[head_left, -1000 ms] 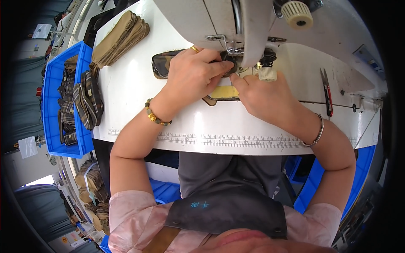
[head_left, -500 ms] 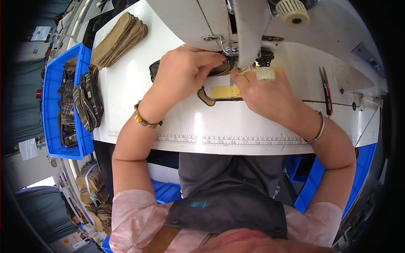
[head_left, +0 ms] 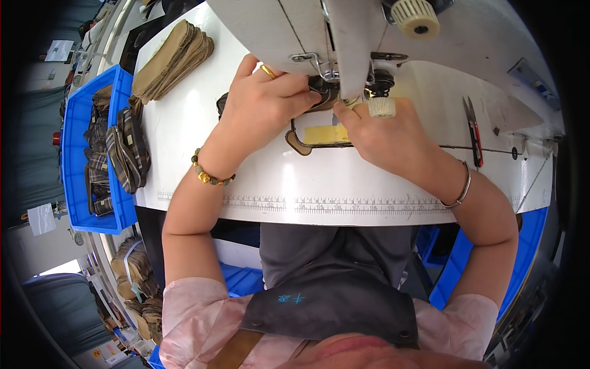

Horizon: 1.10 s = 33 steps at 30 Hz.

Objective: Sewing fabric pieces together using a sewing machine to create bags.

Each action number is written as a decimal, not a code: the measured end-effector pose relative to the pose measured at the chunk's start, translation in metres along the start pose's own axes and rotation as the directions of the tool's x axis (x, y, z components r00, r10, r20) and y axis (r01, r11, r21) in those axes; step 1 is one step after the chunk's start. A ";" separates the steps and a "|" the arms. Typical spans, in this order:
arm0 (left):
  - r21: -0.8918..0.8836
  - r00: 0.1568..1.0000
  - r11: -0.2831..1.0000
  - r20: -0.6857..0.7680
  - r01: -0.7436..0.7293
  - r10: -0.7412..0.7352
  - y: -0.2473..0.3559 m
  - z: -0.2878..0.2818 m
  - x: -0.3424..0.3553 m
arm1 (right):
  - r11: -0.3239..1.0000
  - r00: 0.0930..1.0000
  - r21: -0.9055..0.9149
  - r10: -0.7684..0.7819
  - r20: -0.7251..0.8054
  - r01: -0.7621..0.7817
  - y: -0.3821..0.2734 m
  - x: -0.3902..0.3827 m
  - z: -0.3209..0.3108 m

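Note:
Under the head of a white sewing machine (head_left: 362, 58) lies a dark brown fabric piece (head_left: 327, 100) with a curved edge, partly covered by my hands. My left hand (head_left: 267, 101), with a ring on one finger, is closed, pinching the piece at its left side. Beside the presser area, my right hand (head_left: 384, 132) has curled fingers, its index fingertip pressed at the piece's right end. The exact contact there is partly hidden by the machine. Below them sit a yellow block (head_left: 326, 134) and a small brown dark-edged tab (head_left: 299, 144).
Red-and-black handled snips (head_left: 476, 138) lie at the right. A stack of tan fabric pieces (head_left: 174, 61) rests at the back left. Beyond the table's left edge, a blue bin (head_left: 74, 147) holds plaid pouches (head_left: 129, 147). A ruler strip (head_left: 264, 203) runs along the front edge.
My left hand has turned and shifted slightly, lifting its knuckles toward the machine and covering more of the fabric piece. My right hand has stayed nearly in place.

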<state>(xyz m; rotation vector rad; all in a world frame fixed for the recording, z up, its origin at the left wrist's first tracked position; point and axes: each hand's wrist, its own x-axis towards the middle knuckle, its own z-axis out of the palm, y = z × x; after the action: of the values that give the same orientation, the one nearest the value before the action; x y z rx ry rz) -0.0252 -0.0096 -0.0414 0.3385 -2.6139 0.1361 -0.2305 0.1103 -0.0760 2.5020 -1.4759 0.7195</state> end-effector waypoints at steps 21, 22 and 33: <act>-0.335 0.911 0.859 -0.003 0.387 -0.412 -0.008 0.025 -0.015 | 1.000 0.999 -0.006 0.002 0.053 -0.001 -0.001 0.001 -0.004; -0.271 0.944 0.911 -0.026 0.311 -0.330 -0.010 0.026 -0.016 | 1.000 0.999 -0.005 0.000 0.054 0.000 -0.001 0.001 -0.004; -0.261 0.919 0.905 0.301 0.337 -0.255 -0.003 -0.015 -0.004 | 0.999 0.998 -0.045 0.011 0.068 -0.008 -0.001 0.002 -0.004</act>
<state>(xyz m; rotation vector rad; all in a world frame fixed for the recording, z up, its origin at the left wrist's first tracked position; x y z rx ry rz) -0.0145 -0.0093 -0.0299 0.6780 -2.7392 -0.4487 -0.2302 0.1111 -0.0717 2.5108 -1.5096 0.6015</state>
